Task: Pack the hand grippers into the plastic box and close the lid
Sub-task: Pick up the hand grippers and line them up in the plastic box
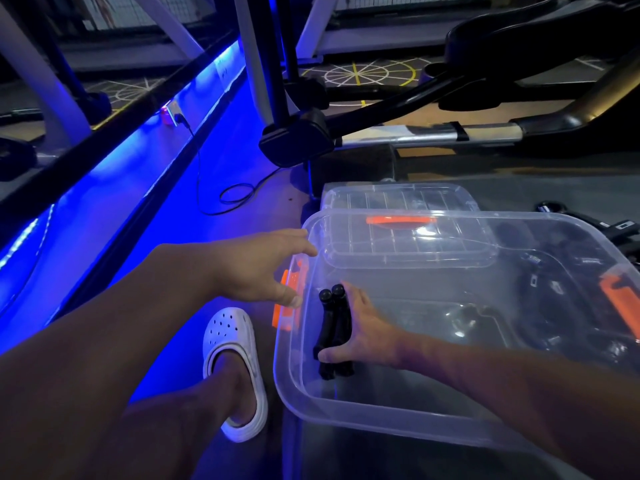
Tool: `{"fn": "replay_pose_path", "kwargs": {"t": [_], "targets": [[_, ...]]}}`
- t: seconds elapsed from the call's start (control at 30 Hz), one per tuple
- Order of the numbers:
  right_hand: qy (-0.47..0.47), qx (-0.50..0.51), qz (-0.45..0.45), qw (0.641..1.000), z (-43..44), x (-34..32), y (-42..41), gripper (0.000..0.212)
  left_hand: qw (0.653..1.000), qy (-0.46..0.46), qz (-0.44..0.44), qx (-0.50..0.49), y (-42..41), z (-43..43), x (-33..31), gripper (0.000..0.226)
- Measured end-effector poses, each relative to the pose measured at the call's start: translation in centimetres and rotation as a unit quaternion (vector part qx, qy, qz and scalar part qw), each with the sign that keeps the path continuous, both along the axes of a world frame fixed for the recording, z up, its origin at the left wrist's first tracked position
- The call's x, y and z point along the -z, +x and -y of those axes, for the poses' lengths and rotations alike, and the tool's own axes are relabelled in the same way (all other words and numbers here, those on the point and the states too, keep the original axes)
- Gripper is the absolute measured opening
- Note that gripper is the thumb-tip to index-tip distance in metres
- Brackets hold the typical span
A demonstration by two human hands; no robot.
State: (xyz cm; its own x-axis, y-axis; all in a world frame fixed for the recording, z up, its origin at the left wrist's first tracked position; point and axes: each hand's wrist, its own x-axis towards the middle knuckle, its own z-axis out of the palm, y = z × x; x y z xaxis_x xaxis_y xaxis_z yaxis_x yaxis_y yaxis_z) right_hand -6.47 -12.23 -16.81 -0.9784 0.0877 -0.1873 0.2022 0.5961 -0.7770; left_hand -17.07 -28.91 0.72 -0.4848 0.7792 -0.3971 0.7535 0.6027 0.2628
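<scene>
You're in a gym, and the floor says so: exercise machines [381, 109] crowd around you, black frames and a chrome bar [426, 133] just ahead, white steel uprights [45, 84] off to your left. Agility wheels [367, 75] are painted on the floor in white and yellow. Blue strip lighting [114, 174] glows along the low ledge beside you.

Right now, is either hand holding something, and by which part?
The right hand holds black hand grippers around their handles inside the plastic box; the left hand holds nothing.
</scene>
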Motion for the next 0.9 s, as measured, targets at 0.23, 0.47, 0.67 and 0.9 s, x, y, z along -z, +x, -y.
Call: {"fn": "replay_pose_path", "kwargs": {"t": [0.23,0.47,0.67,0.9], "targets": [[0.016,-0.017,0.025,0.999,-0.3,-0.3,-0.1,0.128,1.000,-0.016,0.001,0.006,0.0,-0.3,-0.4,0.077],[0.066,-0.058,0.048,0.995,-3.5,-1.9,-0.1,0.127,0.998,-0.049,-0.039,0.018,1.3,-2.6,-1.5,0.071],[0.062,0.060,-0.047,0.995,-8.0,-7.4,2.1,0.085,0.990,0.044,-0.119,0.055,3.6,-6.3,-3.4,0.051],[0.084,0.258,-0.214,0.938,-15.8,-14.0,9.5,0.014,0.968,0.183,-0.100,0.143,11.1,-12.1,-2.3,0.040]]}}
